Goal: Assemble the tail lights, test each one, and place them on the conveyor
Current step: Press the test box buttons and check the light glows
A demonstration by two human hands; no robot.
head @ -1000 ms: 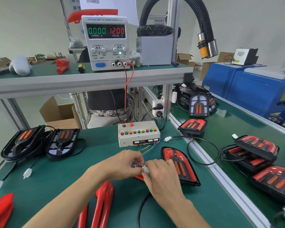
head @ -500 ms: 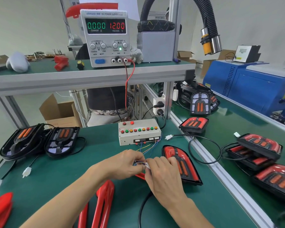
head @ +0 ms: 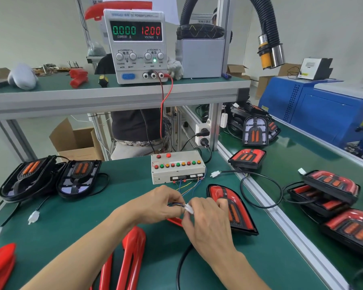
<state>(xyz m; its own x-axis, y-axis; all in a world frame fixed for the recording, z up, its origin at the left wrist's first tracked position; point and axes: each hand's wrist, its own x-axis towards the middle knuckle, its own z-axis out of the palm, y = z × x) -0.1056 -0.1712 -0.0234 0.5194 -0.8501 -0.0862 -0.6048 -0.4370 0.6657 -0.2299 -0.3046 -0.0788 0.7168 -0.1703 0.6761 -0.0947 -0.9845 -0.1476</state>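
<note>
At the test bench, we pinch a white connector (head: 188, 209) between both hands: left hand (head: 157, 204) curled on the wire side, right hand (head: 208, 225) gripping the plug side. The tail light (head: 232, 208) lies on the green mat just right of our hands, w/ the test box (head: 177, 169) behind; power supply (head: 136, 45) reads 12.00 V.

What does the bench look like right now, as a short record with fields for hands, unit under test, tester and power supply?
left hand: left hand pinches the coloured wire bundle from the tester
right hand: right hand pinches the small white plastic connector
unit under test: red and black tail light lying on the green bench mat, unlit
tester: beige push-button test box
power supply: grey DC power supply, reads 0.000 A, 12.00 V
</note>
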